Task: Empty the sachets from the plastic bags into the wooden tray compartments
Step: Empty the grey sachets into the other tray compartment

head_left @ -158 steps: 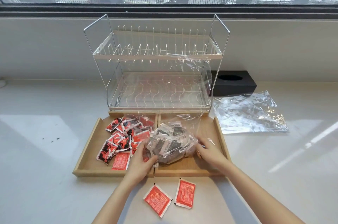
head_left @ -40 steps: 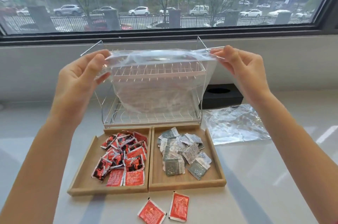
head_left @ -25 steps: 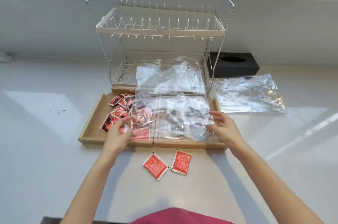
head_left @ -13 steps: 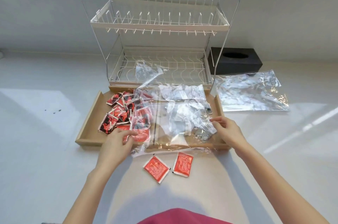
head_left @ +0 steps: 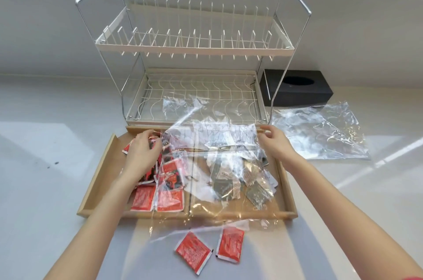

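Both hands, the left hand [head_left: 143, 153] and right hand [head_left: 273, 142], pinch the far corners of the empty plastic bag [head_left: 212, 165], now laid flat over the wooden tray [head_left: 100, 174] instead of held up. Grey sachets [head_left: 238, 179] fill the right compartment. 2 red sachets [head_left: 230, 244] wait on the worktop [head_left: 45, 165].

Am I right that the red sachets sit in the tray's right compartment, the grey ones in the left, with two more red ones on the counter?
Not quite. The head view shows the red sachets in the wooden tray's left compartment, the grey sachets in the right. Two red sachets do lie on the counter.
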A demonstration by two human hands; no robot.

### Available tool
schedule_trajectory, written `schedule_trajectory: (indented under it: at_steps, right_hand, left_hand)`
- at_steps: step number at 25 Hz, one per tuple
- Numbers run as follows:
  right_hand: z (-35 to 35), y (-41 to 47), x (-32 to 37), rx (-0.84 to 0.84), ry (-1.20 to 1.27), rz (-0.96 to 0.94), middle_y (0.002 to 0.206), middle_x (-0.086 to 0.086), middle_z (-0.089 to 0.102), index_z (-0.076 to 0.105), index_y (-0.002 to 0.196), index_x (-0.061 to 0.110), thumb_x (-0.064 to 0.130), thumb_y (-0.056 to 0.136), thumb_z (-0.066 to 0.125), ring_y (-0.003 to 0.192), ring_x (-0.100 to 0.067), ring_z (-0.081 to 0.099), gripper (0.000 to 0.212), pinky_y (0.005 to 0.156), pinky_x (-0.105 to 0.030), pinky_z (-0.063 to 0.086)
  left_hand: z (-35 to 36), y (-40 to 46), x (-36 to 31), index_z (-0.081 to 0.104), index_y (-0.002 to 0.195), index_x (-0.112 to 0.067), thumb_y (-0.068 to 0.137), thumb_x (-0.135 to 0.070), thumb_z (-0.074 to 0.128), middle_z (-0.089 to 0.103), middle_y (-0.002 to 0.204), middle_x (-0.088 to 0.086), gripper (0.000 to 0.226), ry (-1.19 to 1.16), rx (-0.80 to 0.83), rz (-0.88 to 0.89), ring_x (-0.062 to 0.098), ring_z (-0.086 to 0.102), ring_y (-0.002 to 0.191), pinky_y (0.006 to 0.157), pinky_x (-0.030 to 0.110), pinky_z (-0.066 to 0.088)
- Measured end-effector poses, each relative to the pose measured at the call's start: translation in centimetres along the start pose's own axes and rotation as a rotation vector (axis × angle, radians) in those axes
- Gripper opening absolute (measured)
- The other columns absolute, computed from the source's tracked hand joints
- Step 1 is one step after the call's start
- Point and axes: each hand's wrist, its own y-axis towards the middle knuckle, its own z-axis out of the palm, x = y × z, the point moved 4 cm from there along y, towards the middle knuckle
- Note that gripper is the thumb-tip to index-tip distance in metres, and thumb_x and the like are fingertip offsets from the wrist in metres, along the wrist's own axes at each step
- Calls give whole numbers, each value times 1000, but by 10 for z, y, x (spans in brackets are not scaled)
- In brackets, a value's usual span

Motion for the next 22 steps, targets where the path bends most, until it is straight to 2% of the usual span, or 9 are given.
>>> schedule_trajectory:
  at_steps: [4,7,9,10,12,14,15,18,22]
  right_hand:
    - [7,22,0,19,49,59,131,-11,51,38,133,13,18,91,44,93,-19,49,42,82,-33,39]
    - [12,33,-3,-10,99,70,128,-13,54,39,132,10,17,90,47,89,-18,54,43,88,-38,45]
    - [14,37,-6,-20,164,63,113,-15,63,40,129,9,14,90,48,95,-24,62,41,95,-41,48]
    - [14,37,-6,-20,214,62,103,-14,67,41,128,9,12,90,48,92,-25,66,39,93,-41,50]
    - [10,31,-3,-28,314,53,92,-11,68,44,123,10,12,92,45,77,-19,69,31,79,-28,57]
    - [4,20,3,-33,387,26,86,-9,64,47,116,13,13,94,43,65,-12,67,23,57,-12,54]
    - [0,14,5,-37,414,9,84,-9,62,47,114,13,14,95,43,65,-12,65,20,52,-10,51]
    - [-11,-4,8,-68,376,-45,77,-2,61,53,106,11,20,94,43,67,-12,62,17,54,-10,51]
    - [-26,-26,10,-89,413,-109,81,0,64,60,88,14,25,93,46,76,-12,64,18,57,-12,50]
  left_hand:
    - [7,28,-1,31,137,-5,91,-23,42,41,141,14,50,-107,55,-114,29,39,127,103,39,31]
    - [16,37,-4,34,135,-5,91,-20,45,50,132,13,48,-285,78,-175,27,49,117,96,36,37]
    - [19,36,-4,39,131,-4,91,-18,46,55,121,9,43,-396,75,-190,20,54,99,81,25,44]
    - [19,34,-5,43,127,-4,91,-18,46,58,112,7,39,-427,70,-183,18,55,91,70,18,45]
    - [14,31,-7,50,120,-4,92,-20,44,62,88,3,33,-452,46,-135,13,56,73,52,11,44]
    - [7,26,-11,55,113,-6,93,-23,42,58,75,-3,30,-454,15,-86,8,55,67,53,13,44]
    - [3,21,-13,57,111,-9,93,-24,42,58,75,-4,29,-463,5,-70,7,55,67,56,15,43]
    - [-4,3,-19,59,104,-16,94,-24,39,60,80,-5,24,-504,15,-45,6,55,71,57,16,41]
    - [-12,-23,-21,62,84,-22,94,-24,39,62,82,-8,25,-551,23,-39,6,55,79,71,24,41]
